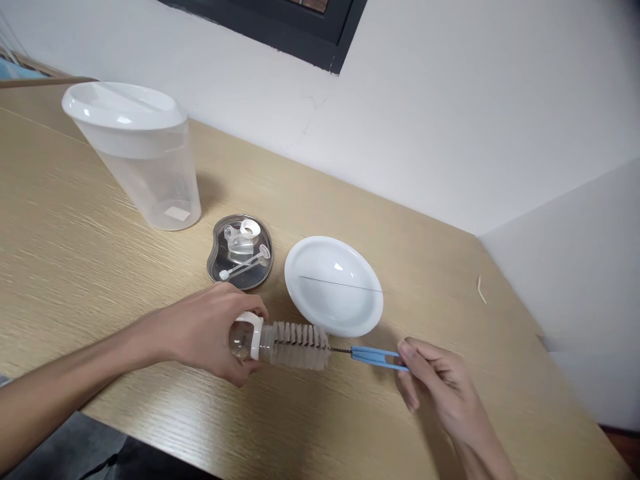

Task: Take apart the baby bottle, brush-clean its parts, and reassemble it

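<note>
My left hand [210, 333] is wrapped round a small clear bottle [241, 340] with a white collar, its mouth facing right. A bottle brush [303, 345] with pale bristles lies in line with the bottle; its tip is at the mouth, and most of the bristles are outside. My right hand [440, 387] pinches the end of the brush's blue handle [377, 357]. Just behind the brush sits a white oval bowl [335, 310] with a thin dark wire or straw brush [340, 284] across it. A kidney-shaped metal tray [216, 250] behind my left hand holds clear bottle parts and a white ring [250, 229].
A tall translucent pitcher [145, 173] with a white lid stands at the back left of the wooden table [425, 267]. Toward the right edge lies a small pale strip [481, 289]. A white wall [425, 100] rises behind the table.
</note>
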Available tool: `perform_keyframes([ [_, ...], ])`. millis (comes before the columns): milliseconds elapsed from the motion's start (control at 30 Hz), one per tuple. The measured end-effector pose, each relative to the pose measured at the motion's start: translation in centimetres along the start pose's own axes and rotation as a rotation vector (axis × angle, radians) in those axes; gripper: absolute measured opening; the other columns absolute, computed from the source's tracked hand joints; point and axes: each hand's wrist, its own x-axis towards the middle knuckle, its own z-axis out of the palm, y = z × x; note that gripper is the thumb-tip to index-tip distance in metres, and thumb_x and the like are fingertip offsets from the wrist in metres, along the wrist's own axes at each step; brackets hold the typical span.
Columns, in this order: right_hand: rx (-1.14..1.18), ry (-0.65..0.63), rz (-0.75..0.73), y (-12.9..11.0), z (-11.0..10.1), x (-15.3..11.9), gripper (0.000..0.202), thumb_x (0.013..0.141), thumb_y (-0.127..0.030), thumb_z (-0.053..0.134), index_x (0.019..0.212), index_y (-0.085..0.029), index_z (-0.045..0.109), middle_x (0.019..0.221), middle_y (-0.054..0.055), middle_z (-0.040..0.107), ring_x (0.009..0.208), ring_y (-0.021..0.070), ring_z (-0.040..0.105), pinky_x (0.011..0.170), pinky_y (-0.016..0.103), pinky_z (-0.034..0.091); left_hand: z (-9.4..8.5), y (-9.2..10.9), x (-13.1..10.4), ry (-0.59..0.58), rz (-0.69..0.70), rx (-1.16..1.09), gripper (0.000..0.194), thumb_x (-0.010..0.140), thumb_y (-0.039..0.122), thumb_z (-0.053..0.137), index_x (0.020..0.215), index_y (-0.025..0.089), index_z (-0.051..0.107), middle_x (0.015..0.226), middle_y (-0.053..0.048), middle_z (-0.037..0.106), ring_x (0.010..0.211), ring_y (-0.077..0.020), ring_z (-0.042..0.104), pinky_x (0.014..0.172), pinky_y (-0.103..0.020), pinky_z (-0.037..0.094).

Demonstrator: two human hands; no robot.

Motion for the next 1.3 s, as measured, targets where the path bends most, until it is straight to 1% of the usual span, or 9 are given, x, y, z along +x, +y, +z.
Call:
perform_keyframes([
  [67,-0.020,-0.016,-0.019,-0.3,-0.1,0.1,0.058,0.104,-0.049,0.049,0.054,-0.020,0.055,0.042,0.001,0.054,0.043,0.0114,0.049,0.047,0.023,0.041,0.0,0.0,0.0,-0.013,-0.005,-0.011,0.049,0.062,0.043,0.077,0.108,0.028,0.074,0.096,-0.003,0.076,0.088,-0.0263,0.069,0.065,-0.030,0.047],
  [133,-0.040,-0.016,-0.073,-0.3,-0.5,0.1,0.051,0.104,-0.047,0.051,0.063,-0.020,0.064,0.051,0.002,0.061,0.050,0.0121,0.057,0.052,0.022,0.047,-0.1,0.1,0.0,-0.019,-0.011,-0.023,0.048,0.062,0.044,0.077,0.107,0.028,0.074,0.095,-0.002,0.076,0.087,-0.0260,0.069,0.065,-0.030,0.047],
  [200,-0.019,0.015,-0.133,-0.1,-1.0,0.1,0.028,0.100,-0.045,0.060,0.094,-0.022,0.075,0.062,0.002,0.067,0.059,0.0138,0.065,0.057,0.021,0.052,-0.2,0.1,0.0,-0.013,-0.021,-0.026,0.049,0.061,0.044,0.078,0.108,0.029,0.074,0.095,-0.002,0.076,0.087,-0.0261,0.069,0.065,-0.030,0.047],
  [267,0.011,0.071,-0.153,0.3,-1.4,-0.1,0.028,0.094,-0.040,0.070,0.118,-0.026,0.071,0.072,0.001,0.072,0.064,0.0154,0.071,0.058,0.021,0.056,-0.2,0.1,-0.1,-0.002,-0.034,-0.021,0.050,0.061,0.045,0.078,0.109,0.029,0.074,0.094,-0.002,0.075,0.087,-0.0262,0.069,0.064,-0.030,0.047],
  [333,0.008,0.113,-0.136,0.7,-1.5,-0.2,0.025,0.090,-0.036,0.076,0.112,-0.027,0.073,0.076,0.003,0.076,0.066,0.0160,0.074,0.058,0.020,0.058,-0.2,0.1,-0.1,0.001,-0.044,-0.018,0.051,0.061,0.045,0.078,0.109,0.029,0.074,0.093,-0.002,0.075,0.087,-0.0261,0.069,0.064,-0.031,0.048],
  [433,0.011,0.126,-0.110,1.1,-1.4,-0.1,0.015,0.087,-0.035,0.079,0.098,-0.025,0.075,0.072,0.004,0.078,0.064,0.0171,0.076,0.058,0.019,0.060,-0.1,0.1,-0.1,-0.009,-0.042,-0.030,0.049,0.060,0.043,0.078,0.106,0.029,0.074,0.091,-0.001,0.075,0.084,-0.0249,0.069,0.065,-0.030,0.048],
  [567,0.056,0.112,-0.094,0.9,-1.1,0.2,0.016,0.087,-0.038,0.079,0.094,-0.023,0.076,0.067,0.004,0.077,0.061,0.0177,0.077,0.058,0.019,0.061,-0.1,0.1,0.0,-0.005,-0.030,-0.024,0.049,0.060,0.043,0.078,0.106,0.028,0.075,0.091,-0.001,0.075,0.085,-0.0252,0.069,0.064,-0.030,0.048],
  [1000,0.073,0.053,-0.103,1.7,-1.1,0.1,0.015,0.092,-0.036,0.073,0.097,-0.022,0.074,0.064,0.004,0.075,0.058,0.0164,0.072,0.055,0.021,0.058,-0.1,0.0,0.1,-0.014,-0.025,-0.026,0.049,0.060,0.042,0.078,0.107,0.027,0.075,0.093,-0.002,0.076,0.085,-0.0249,0.069,0.064,-0.029,0.047],
  [1300,0.052,0.026,-0.129,1.0,-1.0,0.3,0.017,0.096,-0.039,0.068,0.095,-0.024,0.075,0.060,0.002,0.072,0.055,0.0149,0.070,0.052,0.020,0.056,-0.1,-0.1,0.0,-0.018,-0.027,-0.032,0.049,0.059,0.042,0.079,0.106,0.028,0.075,0.093,-0.001,0.076,0.085,-0.0245,0.069,0.065,-0.029,0.047],
])
